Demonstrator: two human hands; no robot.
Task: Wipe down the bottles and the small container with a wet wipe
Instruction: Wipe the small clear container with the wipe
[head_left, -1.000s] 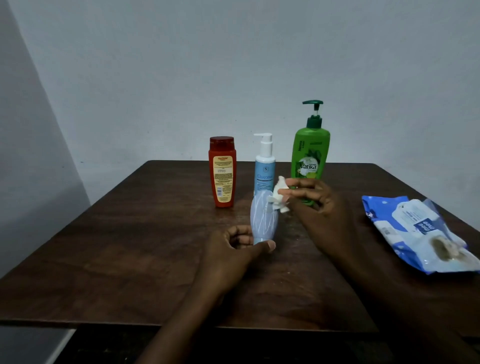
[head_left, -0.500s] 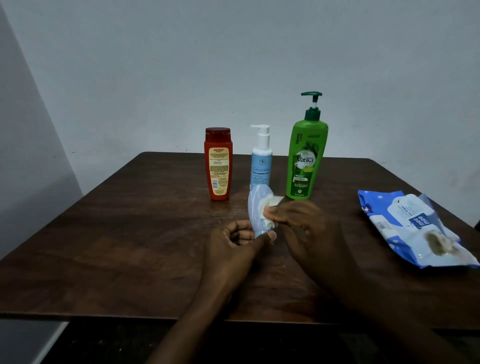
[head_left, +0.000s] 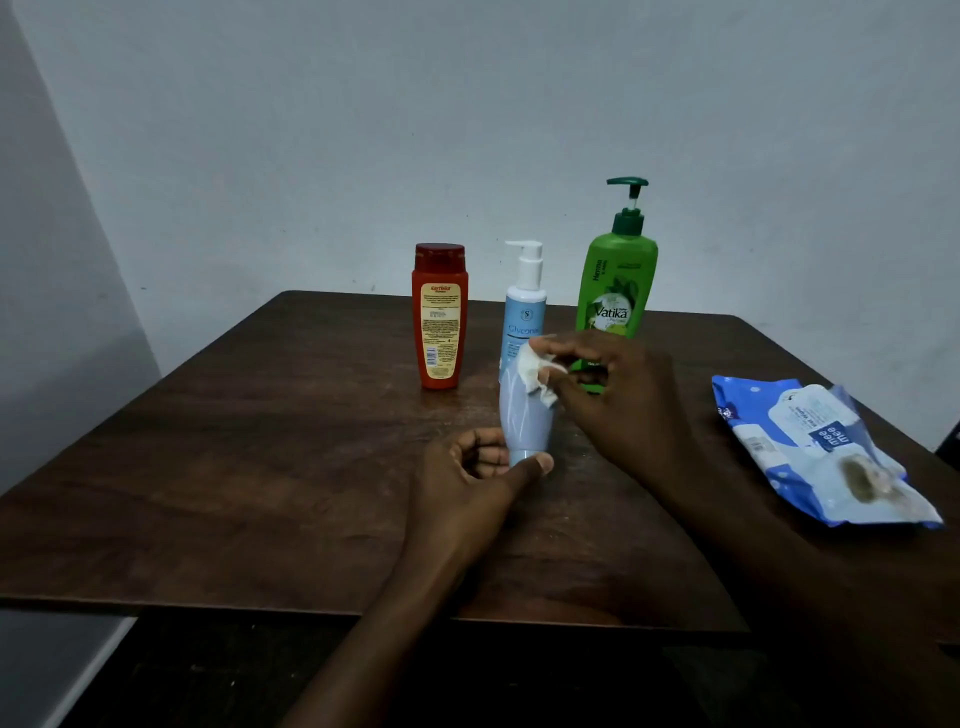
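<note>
A person seated at a dark wooden desk (head_left: 208, 467) holds a small pale blue-grey container (head_left: 523, 415), a smooth tube-shaped piece that tapers toward its far end, upright-tilted near the middle of the desk. The left hand (head_left: 467, 483) grips its near end, thumb pressed across the base and fingers (head_left: 485, 452) curled behind it. The right hand (head_left: 618, 400) pinches a crumpled white wet wipe (head_left: 537, 374) between closed fingertips, the wipe touching the container's upper far side. Any print on the container cannot be read. Behind the hands, toward the far edge, three bottles stand upright in a row: at left a red bottle (head_left: 439, 317) with a red cap and a cream label headed "Karthika" over fine text too small to make out; in the centre a light blue pump bottle (head_left: 524, 312) with a white dispenser, marked with an "S" emblem and a word beginning "Glycon"; at right a tall green pump bottle (head_left: 618, 280) with a dark green pump, reading "Vatika" and, sideways, "Henna". At the right side of the desk lies a blue-and-white wipes pack (head_left: 810, 447), its label reading "mee mee", upside down from this vantage.
</note>
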